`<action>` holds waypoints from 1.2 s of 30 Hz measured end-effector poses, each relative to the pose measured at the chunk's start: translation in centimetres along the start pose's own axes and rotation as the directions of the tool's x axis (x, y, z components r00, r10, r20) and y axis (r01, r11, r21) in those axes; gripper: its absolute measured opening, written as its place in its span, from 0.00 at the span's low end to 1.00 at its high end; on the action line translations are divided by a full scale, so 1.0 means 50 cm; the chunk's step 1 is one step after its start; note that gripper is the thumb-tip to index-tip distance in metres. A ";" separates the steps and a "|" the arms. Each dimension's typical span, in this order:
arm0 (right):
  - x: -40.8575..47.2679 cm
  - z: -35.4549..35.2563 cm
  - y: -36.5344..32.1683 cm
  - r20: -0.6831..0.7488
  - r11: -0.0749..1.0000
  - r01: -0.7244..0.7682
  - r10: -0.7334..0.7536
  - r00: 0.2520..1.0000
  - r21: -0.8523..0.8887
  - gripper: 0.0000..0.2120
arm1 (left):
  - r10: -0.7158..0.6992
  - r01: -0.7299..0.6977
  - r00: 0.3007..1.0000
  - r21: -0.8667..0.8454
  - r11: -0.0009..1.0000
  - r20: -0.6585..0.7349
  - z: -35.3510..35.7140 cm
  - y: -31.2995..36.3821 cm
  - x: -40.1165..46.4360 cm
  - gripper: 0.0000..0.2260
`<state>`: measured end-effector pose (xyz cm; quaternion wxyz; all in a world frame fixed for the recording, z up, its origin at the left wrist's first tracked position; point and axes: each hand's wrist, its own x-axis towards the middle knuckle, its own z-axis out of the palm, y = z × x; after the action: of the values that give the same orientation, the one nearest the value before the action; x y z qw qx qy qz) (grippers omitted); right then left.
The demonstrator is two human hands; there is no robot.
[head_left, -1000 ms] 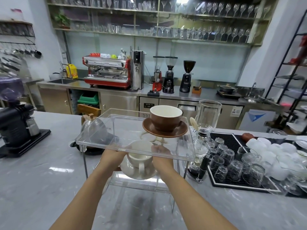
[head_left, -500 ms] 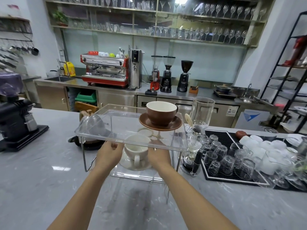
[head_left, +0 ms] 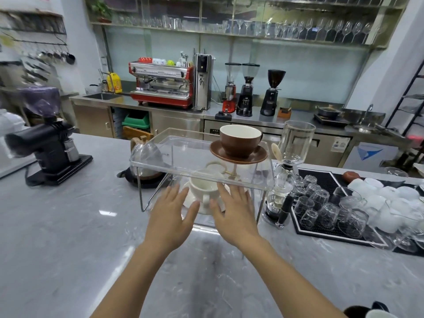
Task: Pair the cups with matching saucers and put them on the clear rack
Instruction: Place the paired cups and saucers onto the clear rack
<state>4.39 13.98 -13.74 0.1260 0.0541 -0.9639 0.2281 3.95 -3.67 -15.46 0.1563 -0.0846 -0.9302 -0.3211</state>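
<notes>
On a grey marble table (head_left: 68,237) in a café bar, the left hand (head_left: 171,211) and right hand (head_left: 234,211) hover with fingers spread, holding nothing. Between and just beyond them, the white cup (head_left: 203,188) sits on its white saucer (head_left: 190,203) on the clear rack's (head_left: 160,164) lower level; above, a brown cup (head_left: 239,140) on a brown saucer (head_left: 218,153).

A black grinder (head_left: 49,148) stands at the left of the grey tabletop (head_left: 68,237). A siphon brewer (head_left: 289,171) stands beside a black mat (head_left: 325,230) of upturned glasses (head_left: 321,207). A red espresso machine (head_left: 161,84) sits on the back counter.
</notes>
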 end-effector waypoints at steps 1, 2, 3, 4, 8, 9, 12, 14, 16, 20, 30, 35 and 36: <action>-0.010 0.002 -0.002 0.024 1.000 0.001 -0.001 1.000 -0.017 0.30 | 0.005 -0.005 1.000 0.009 1.000 0.019 0.000 -0.003 -0.014 0.28; -0.021 0.003 -0.003 0.041 1.000 -0.001 0.002 0.999 -0.022 0.30 | 0.012 -0.013 0.999 0.019 1.000 0.037 0.001 -0.005 -0.028 0.28; -0.031 0.003 -0.005 0.049 1.000 0.005 -0.004 0.999 -0.022 0.30 | 0.013 -0.014 0.998 0.021 1.000 0.054 0.000 -0.007 -0.043 0.29; -0.045 0.005 -0.006 0.043 1.000 0.024 -0.023 0.999 -0.020 0.30 | 0.011 -0.012 0.998 0.012 1.000 0.065 -0.001 -0.009 -0.061 0.29; -0.098 0.002 -0.003 -0.022 0.991 0.124 -0.123 0.992 0.047 0.29 | 0.034 -0.031 0.998 -0.054 0.998 0.052 -0.003 -0.003 -0.117 0.29; -0.115 0.002 -0.001 -0.030 0.988 0.133 -0.131 0.991 0.076 0.29 | 0.034 -0.031 0.998 -0.069 0.997 0.048 -0.002 0.000 -0.131 0.29; -0.161 0.004 0.005 -0.027 0.982 0.120 -0.117 0.993 0.146 0.27 | 0.013 -0.006 0.998 -0.112 0.994 0.061 0.003 0.014 -0.162 0.28; -0.194 0.010 0.013 -0.012 0.982 0.085 -0.084 0.996 0.169 0.25 | 0.008 0.002 0.997 -0.137 0.991 0.077 0.013 0.028 -0.182 0.28; -0.225 0.015 0.024 0.007 0.982 0.050 -0.052 0.999 0.180 0.25 | 0.000 0.015 0.996 -0.164 0.986 0.092 0.024 0.043 -0.200 0.29; -0.274 0.015 0.059 0.023 0.988 -0.004 0.000 1.000 0.154 0.25 | 0.006 0.022 0.989 -0.190 0.982 0.146 0.047 0.065 -0.232 0.33; -0.369 -0.026 0.166 0.058 0.978 -0.193 0.189 0.980 0.081 0.26 | 0.080 -0.015 0.951 -0.214 0.977 0.299 0.123 0.136 -0.278 0.23; -0.407 -0.060 0.219 0.046 0.945 -0.317 0.314 0.948 0.084 0.27 | 0.120 -0.026 0.911 -0.234 0.972 0.396 0.165 0.180 -0.283 0.25; -0.415 -0.068 0.230 0.042 0.937 -0.340 0.337 0.940 0.086 0.27 | 0.131 -0.035 0.901 -0.232 0.972 0.413 0.177 0.189 -0.283 0.25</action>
<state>23.26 26.74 -21.24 0.0696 -0.1039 -0.9490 0.2895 17.54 8.40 -21.52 -0.0470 -0.2093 -0.8962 -0.3883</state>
